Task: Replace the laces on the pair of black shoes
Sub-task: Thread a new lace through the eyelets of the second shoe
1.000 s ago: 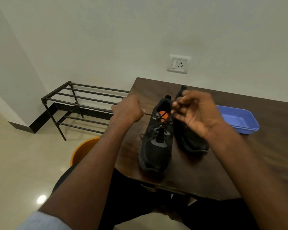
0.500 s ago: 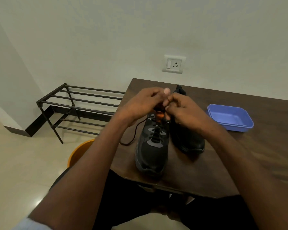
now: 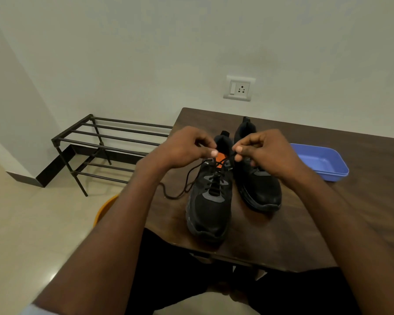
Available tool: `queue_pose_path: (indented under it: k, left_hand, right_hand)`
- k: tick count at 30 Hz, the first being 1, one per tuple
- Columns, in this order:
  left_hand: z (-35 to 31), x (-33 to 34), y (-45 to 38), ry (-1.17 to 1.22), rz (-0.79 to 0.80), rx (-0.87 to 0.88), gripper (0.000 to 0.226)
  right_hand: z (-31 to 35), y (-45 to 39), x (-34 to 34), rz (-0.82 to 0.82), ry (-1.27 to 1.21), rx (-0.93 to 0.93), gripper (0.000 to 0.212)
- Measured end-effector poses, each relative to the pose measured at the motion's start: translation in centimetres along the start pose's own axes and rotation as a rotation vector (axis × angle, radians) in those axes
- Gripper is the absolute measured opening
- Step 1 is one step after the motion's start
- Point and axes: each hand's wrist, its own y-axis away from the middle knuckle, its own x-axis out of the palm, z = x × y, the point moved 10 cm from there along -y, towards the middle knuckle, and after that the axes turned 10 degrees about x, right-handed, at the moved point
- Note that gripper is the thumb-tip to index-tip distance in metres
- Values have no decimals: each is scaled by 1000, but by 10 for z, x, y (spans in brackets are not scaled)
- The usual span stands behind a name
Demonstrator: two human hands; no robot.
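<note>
Both my hands pinch the black lace above the near shoe: left hand one end, right hand the other, fingers curled.

The left black shoe carries two small white marks by its top eyelets, one on each side of the orange tongue; both are too small and blurred to read. No other text shows.
</note>
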Motion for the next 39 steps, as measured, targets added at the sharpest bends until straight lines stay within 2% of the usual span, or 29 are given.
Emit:
queue_pose_path:
  k: [2, 5, 7, 11, 18, 21, 23, 25, 27, 29, 33, 39]
  left_hand:
    - [-19, 13, -3, 123, 21, 71, 24]
    - [-26, 23, -4, 327, 13, 56, 19]
    - [-25, 20, -5, 288, -16, 45, 14]
    - [-3, 15, -8, 128, -47, -9, 9]
    - [-5, 24, -6, 266, -59, -63, 16]
    - [5, 16, -11, 172, -181, -77, 8]
    - [12, 10, -13, 87, -259, -92, 8]
    - [12, 10, -14, 11, -272, -81, 7]
    - [9, 14, -16, -63, -247, -58, 8]
    - [7, 19, -18, -131, -228, -48, 10]
    - [8, 25, -22, -234, -178, -33, 9]
    - [6, 32, -25, -314, -83, 4, 10]
  right_hand:
    - [10, 4, 11, 70, -17, -32, 17]
    - [16, 4, 12, 60, -72, -45, 14]
    - [12, 3, 10, 0, -121, -26, 10]
    - [7, 0, 5, -180, -7, -47, 3]
    - [9, -6, 23, -90, -25, -78, 17]
    - [2, -9, 19, -138, -94, -40, 18]
    - [-5, -14, 17, -171, 27, -15, 23]
    - [-12, -18, 30, -78, 292, -9, 39]
    - [-23, -20, 48, 61, 439, 13, 50]
    - [-27, -20, 52, 85, 432, 17, 45]
    - [-27, -26, 41, -27, 328, 8, 27]
    - [-36, -31, 41, -44, 266, 33, 23]
